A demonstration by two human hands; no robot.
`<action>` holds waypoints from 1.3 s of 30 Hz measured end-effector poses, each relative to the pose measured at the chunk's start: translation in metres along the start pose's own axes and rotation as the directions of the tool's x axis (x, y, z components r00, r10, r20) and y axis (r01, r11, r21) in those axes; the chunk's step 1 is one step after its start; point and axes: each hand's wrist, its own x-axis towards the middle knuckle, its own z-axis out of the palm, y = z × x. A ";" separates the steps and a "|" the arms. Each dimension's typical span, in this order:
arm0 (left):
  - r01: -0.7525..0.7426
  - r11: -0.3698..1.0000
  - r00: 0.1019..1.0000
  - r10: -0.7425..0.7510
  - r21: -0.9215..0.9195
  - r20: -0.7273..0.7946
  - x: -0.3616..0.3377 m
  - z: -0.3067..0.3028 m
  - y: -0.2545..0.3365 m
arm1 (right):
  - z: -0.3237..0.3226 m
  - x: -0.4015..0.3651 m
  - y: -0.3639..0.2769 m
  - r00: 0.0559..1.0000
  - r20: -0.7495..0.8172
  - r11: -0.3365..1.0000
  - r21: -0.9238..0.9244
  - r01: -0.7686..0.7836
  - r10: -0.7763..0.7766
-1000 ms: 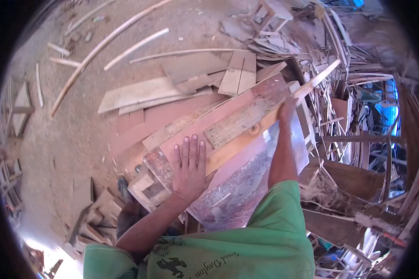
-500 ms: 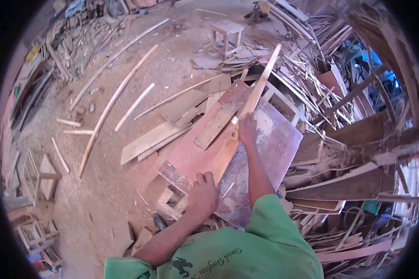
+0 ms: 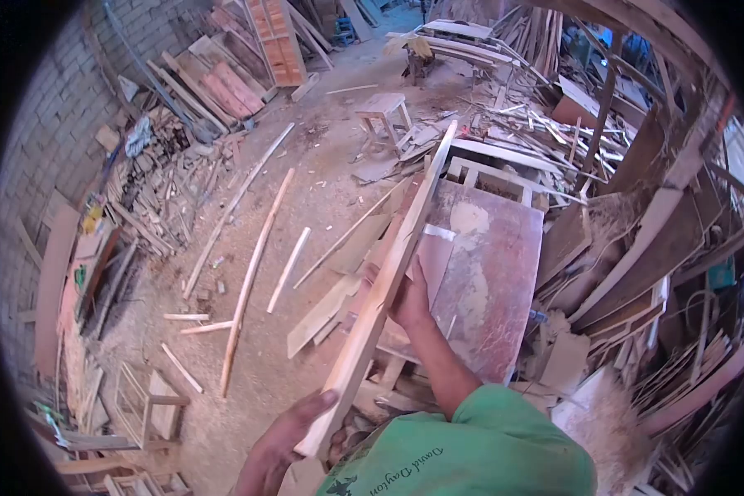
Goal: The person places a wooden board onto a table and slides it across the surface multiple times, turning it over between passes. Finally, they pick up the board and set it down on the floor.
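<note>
A long, pale wooden board (image 3: 388, 285) is lifted at a slant across the view, its near end by the green shirt and its far end over the workbench. My left hand (image 3: 293, 430) grips it near the lower end, thumb on top. Around its middle, my right hand (image 3: 409, 298) holds it from below and the right side, some fingers hidden behind the wood. Beneath lies the worn reddish workbench top (image 3: 488, 273).
A small wooden stool (image 3: 382, 106) stands beyond the bench. Long sticks (image 3: 260, 273) lie on the floor at the left. Scrap wood (image 3: 504, 132) is heaped at the upper right. A block wall (image 3: 54, 107) rises at the left.
The board has been raised off the bench and turned. My left hand has moved down and left along with its near end. The view has tilted up, showing more of the room.
</note>
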 end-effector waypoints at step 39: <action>0.418 0.558 0.694 0.313 0.717 -0.649 -0.188 -0.499 -0.459 | -0.120 -0.120 0.558 0.821 -0.570 0.648 -0.639 -0.415 -0.037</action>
